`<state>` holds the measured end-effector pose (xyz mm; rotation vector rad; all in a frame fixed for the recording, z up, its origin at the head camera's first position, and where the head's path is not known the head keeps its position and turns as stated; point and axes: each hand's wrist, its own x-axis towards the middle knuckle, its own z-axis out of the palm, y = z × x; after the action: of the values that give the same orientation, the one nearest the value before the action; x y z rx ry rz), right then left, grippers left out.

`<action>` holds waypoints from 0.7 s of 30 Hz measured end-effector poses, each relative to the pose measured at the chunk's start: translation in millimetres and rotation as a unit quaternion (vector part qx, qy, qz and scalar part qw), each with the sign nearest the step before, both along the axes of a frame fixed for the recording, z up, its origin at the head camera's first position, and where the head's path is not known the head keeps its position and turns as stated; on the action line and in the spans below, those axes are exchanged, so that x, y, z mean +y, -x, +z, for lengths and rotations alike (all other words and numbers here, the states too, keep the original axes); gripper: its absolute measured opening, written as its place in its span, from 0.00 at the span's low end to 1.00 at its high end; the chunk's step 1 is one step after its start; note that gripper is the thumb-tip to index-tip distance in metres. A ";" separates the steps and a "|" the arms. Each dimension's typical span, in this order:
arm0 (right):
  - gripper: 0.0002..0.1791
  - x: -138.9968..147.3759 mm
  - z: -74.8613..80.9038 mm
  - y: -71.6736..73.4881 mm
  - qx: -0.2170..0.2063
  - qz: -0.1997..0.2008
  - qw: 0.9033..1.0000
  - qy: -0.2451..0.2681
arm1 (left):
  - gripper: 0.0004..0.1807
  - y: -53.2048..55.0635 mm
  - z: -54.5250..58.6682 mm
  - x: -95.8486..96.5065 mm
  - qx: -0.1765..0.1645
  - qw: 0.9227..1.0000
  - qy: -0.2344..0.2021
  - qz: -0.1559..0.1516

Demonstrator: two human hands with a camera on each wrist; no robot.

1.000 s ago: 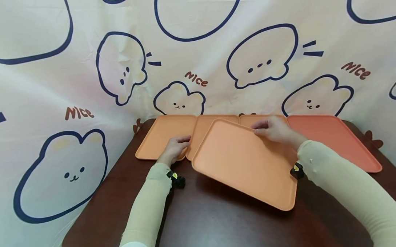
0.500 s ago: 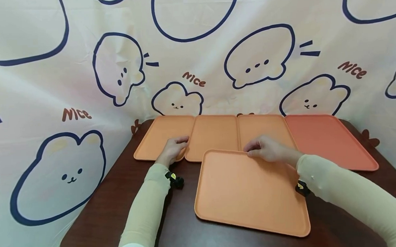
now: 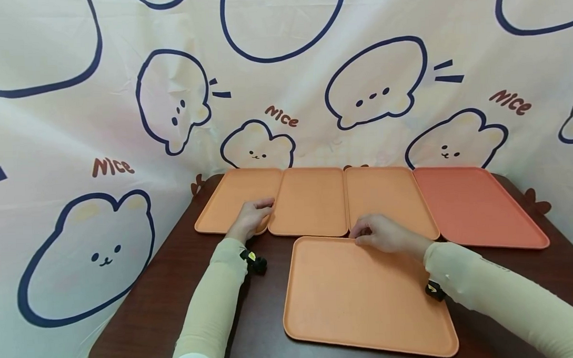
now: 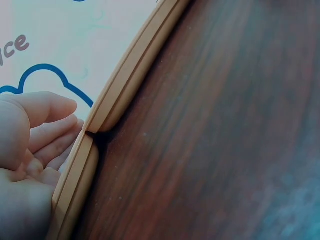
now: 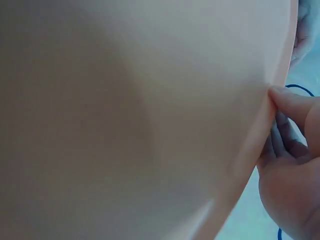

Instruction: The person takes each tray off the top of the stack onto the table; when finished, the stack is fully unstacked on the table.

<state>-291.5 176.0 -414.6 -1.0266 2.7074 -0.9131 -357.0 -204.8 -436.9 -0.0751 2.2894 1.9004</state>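
In the head view, my right hand [image 3: 385, 233] pinches the far rim of an orange tray [image 3: 366, 297] at the front of the table. In the right wrist view, the thumb [image 5: 295, 107] presses on that tray's rim, and the fingers lie behind it. My left hand [image 3: 251, 218] is over the right near corner of the leftmost orange tray [image 3: 239, 194]. Its fingers are loosely bent, with nothing seen between them. Right of it lie a second orange tray [image 3: 311, 202] and a third [image 3: 384, 194], then a coral-red tray [image 3: 477, 206] at the row's right end.
The trays lie on a dark brown wooden table [image 3: 177, 304]. A pale cloth [image 3: 312, 94] with cartoon outlines hangs behind the table and along its left. The back row's trays sit side by side, edges close together.
The right hand has brought the front tray down and toward the near side, from tilted in the air to almost flat in front of the row. The left hand has hardly moved.
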 end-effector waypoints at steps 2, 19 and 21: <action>0.05 -1.8 -3.1 -0.2 0.007 0.001 1.000 -0.005 | 0.26 0.0 -0.5 -0.3 -0.001 1.000 -0.001 0.000; 0.02 -14.8 -6.3 7.9 -0.005 -0.080 0.997 -0.013 | 0.27 2.0 4.5 -0.2 0.009 1.000 0.009 -0.002; 0.02 -15.3 -4.7 8.2 -0.005 -0.083 0.996 -0.014 | 0.27 3.1 6.0 -0.5 0.006 1.000 0.009 -0.003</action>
<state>-299.7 160.7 -419.3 -0.7994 2.8214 -0.9006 -360.1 -205.3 -430.9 -0.0597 2.3129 1.8833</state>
